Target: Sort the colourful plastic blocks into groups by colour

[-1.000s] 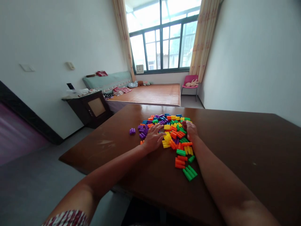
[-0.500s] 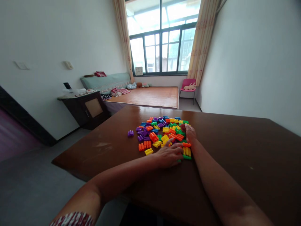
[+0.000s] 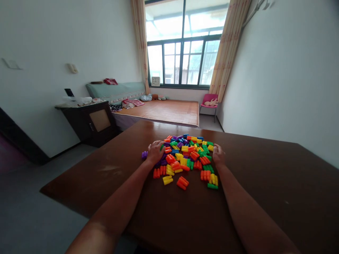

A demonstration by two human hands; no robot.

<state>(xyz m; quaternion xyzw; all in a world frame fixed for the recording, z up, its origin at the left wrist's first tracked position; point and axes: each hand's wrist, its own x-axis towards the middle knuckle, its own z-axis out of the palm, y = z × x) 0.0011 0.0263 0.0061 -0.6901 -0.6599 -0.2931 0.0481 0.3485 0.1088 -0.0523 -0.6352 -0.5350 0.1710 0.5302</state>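
A pile of plastic toy building blocks, each like short joined tubes, lies on the brown table in orange, yellow, green, blue and purple. At the pile's left side, my left hand (image 3: 155,153) is closed around a green block (image 3: 162,146), which shows at its fingertips. Beneath and beside that hand are purple blocks (image 3: 144,155), partly covered. My right hand (image 3: 219,154) rests at the right edge of the pile with fingers loosely bent apart, close to a yellow block (image 3: 210,147). Nearer to me lie a loose orange block (image 3: 182,182) and a yellow block (image 3: 167,180).
The table (image 3: 265,183) has a corner at the left. Beyond it stand a bed (image 3: 169,109) with a mat, a dark cabinet (image 3: 97,121) and a pink chair (image 3: 209,100) with a plush toy. A clock (image 3: 155,81) sits by the window.
My left hand has moved from the front of the pile to its left side, and a green block now shows in it. Some front blocks have shifted. My right hand stays at the right edge.
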